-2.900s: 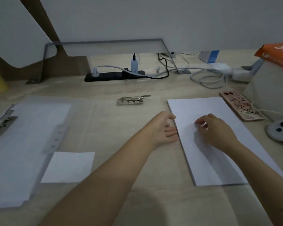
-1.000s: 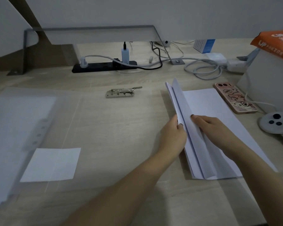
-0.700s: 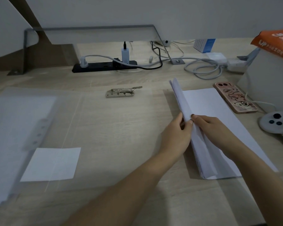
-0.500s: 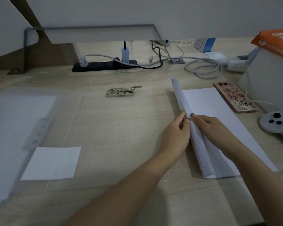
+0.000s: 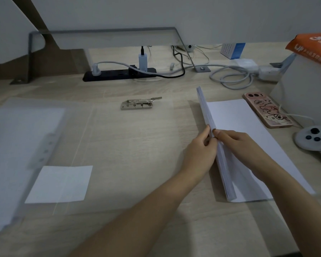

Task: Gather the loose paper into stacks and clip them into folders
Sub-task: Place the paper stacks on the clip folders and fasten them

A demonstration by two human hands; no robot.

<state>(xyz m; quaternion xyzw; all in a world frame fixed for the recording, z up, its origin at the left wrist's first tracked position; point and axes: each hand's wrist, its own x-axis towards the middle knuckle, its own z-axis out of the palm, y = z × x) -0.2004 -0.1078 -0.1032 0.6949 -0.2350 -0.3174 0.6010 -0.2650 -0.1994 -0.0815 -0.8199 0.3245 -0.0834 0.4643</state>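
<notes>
- Pinching the raised left edge of the paper stack point(image 5: 239, 125) with the left hand point(image 5: 199, 154), thumb and fingertips closing on the sheets.
- Gripping the same lifted edge from the other side with the right hand point(image 5: 237, 143), fingers curled over the top sheets.
- Resting the remainder of the stack flat on the right part of the wooden desk point(image 5: 137, 229), just beside a phone point(image 5: 267, 110) in a pink case.
- Judging this as squaring up or counting off sheets: gathering under way, not finished.
- Leaving the metal clip point(image 5: 139, 104) untouched, well apart to the left of the stack, at the far edge of the open clear folder point(image 5: 119, 154); not able to tell whether fixed to it.
- Showing another batch of paper point(image 5: 17, 145) at the far left, seemingly filed in a second folder; clipped or not, impossible to tell.
- Lying under the clear cover: a small white sheet point(image 5: 60, 183).
- Remaining, by this reading: moving the stack into the clear folder and clamping it.
- Sitting farther out: a grey controller point(image 5: 312, 140) and a black power strip point(image 5: 119, 74).
</notes>
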